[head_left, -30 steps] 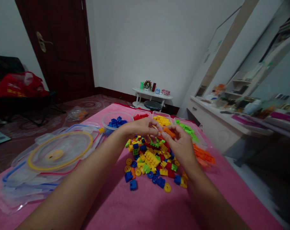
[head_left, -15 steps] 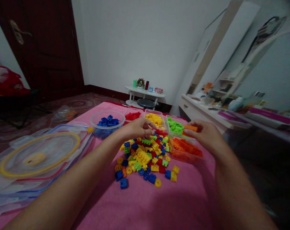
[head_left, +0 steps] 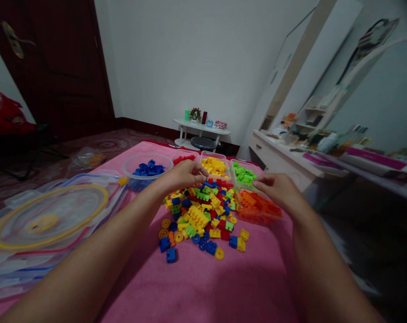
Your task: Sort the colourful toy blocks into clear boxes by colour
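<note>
The left hand (head_left: 186,174) was found above the far side of the brick pile (head_left: 203,208), near the red bricks (head_left: 184,159). Its fingers were bent, with thumb and forefinger apart and no brick seen between them. The right hand (head_left: 274,186) was located over the place where the clear box (head_left: 261,219) of orange bricks (head_left: 253,202) adjoined the green bricks (head_left: 244,175). Its thumb and forefinger were near each other at the tips; whether they met could not be told, and no brick was visible in them.

The pile lay on a pink cloth (head_left: 193,289), between the two forearms, and contained yellow, blue, red and green pieces. A blue brick (head_left: 171,255) and a yellow wheel (head_left: 219,254) lay at its near edge, the brick to the left of the wheel. Behind the pile, yellow bricks (head_left: 215,167) were boxed between the red and the green. Blue bricks (head_left: 149,168) were held in a round tub (head_left: 139,184) at the far left, and overlapping lids (head_left: 72,213) lay on the cloth nearer the left forearm
</note>
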Tool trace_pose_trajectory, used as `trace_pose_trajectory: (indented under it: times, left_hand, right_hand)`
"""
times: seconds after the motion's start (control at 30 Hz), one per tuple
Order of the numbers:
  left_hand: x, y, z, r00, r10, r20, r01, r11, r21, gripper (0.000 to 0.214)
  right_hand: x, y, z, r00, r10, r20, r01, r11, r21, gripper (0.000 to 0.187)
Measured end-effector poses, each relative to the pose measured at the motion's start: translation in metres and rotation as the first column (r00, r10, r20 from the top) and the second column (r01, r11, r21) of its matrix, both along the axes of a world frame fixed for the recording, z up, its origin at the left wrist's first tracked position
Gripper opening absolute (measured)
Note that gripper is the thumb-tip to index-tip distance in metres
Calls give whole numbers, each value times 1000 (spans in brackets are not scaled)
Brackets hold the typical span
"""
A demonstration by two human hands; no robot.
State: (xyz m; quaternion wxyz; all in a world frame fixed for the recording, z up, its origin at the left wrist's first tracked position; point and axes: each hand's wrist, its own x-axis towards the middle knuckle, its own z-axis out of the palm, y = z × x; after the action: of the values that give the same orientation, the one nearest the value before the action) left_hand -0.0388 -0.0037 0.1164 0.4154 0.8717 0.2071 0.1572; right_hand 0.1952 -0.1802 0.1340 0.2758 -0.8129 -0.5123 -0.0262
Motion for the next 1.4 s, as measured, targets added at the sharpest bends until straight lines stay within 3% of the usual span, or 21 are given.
trace_pose_trajectory:
  times: [0.1,0.2,0.27,0.37,0.43,0.53,0.7,0.87,0.97,1.07,1.2,1.33,1.4]
  left_hand:
    - [-5,5,1,996,63,-56,-55,990,131,32]
    - [-10,11,2,980,166,-111,-127,947,294,30]
    - [-12,15,0,967,228,-116,-165,902,399,29]
    - [-13,18,-3,961,259,-101,-181,858,481,28]
    - [-12,19,-4,963,253,-91,-177,852,493,27]
    - [-12,17,-2,962,254,-97,-180,861,475,27]
    - [-18,13,3,934,262,-242,-134,887,442,21]
    - [-22,7,3,792,80,-605,140,941,308,16]
    - [-20,2,3,759,55,-648,244,900,362,19]
    - [-18,-2,5,752,57,-656,306,852,425,27]
    - [-12,-11,4,733,82,-675,321,833,450,41]
    - [-3,-23,-3,716,212,-666,266,798,540,64]
    - [-1,-24,-4,722,224,-655,252,796,550,63]
  right_hand:
    - [-29,9,0,998,58,22,-59,998,29,17]
    - [-73,18,-4,957,291,6,-291,956,28,15]
    - [-106,21,-12,887,462,-6,-462,886,-33,15]
    - [-148,22,-29,698,716,7,-712,696,-90,21]
    - [-167,23,-42,592,806,24,-798,590,-120,22]
    - [-181,24,-59,548,836,45,-819,546,-176,18]
    - [-183,27,-71,575,812,98,-781,581,-227,14]
    - [-176,27,-73,622,777,95,-735,621,-273,11]
    - [-165,31,-70,662,737,137,-686,669,-285,7]
    - [-150,36,-61,747,629,213,-566,771,-291,5]
    - [-130,39,-46,862,447,240,-393,887,-240,6]
    - [-120,36,-40,899,375,227,-344,924,-168,7]
    - [-118,35,-39,905,369,213,-344,928,-146,7]
